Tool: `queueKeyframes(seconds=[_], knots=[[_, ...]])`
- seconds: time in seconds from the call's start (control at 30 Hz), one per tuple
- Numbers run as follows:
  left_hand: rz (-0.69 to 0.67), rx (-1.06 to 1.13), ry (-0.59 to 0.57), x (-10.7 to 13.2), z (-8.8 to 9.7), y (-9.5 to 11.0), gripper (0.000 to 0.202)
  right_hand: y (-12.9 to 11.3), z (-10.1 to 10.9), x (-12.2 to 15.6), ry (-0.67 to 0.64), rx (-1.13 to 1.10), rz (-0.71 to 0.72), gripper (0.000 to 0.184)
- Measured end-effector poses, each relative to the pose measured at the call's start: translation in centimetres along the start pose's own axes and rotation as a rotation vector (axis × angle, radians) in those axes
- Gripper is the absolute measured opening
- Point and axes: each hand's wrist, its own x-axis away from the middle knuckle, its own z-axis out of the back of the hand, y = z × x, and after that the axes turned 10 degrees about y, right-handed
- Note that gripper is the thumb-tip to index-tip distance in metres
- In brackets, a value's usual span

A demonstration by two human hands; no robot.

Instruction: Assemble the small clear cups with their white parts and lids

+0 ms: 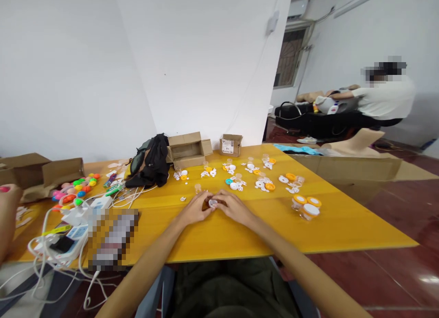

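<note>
Over the middle of the table, my left hand (196, 209) and my right hand (233, 207) meet with curled fingers around a small whitish round plastic part (213, 203). Fingers cover much of this part, so its exact kind is unclear. Just beyond my left hand stands a small clear plastic cup (198, 188). A white perforated disc (183, 198) lies to the left of it. Farther back are several groups of white discs (236, 186), orange rings (270, 187), a teal ring (228, 182) and clear cups.
Three clear jars with orange-rimmed lids (311, 210) stand at right. Left are a phone (115, 240), a power strip (77, 235) with tangled cables, colourful balls (78, 188) and another person's arm (7, 217). Cardboard boxes (188, 161) and a black bag (151, 160) sit behind.
</note>
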Motion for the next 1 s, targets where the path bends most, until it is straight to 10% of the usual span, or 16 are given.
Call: queueKeyframes(seconds=[1.0], knots=[[0.012, -0.065, 0.016, 0.0, -0.4, -0.5, 0.016, -8.1, 1.8, -5.8, -0.454, 0.696, -0.235, 0.031]])
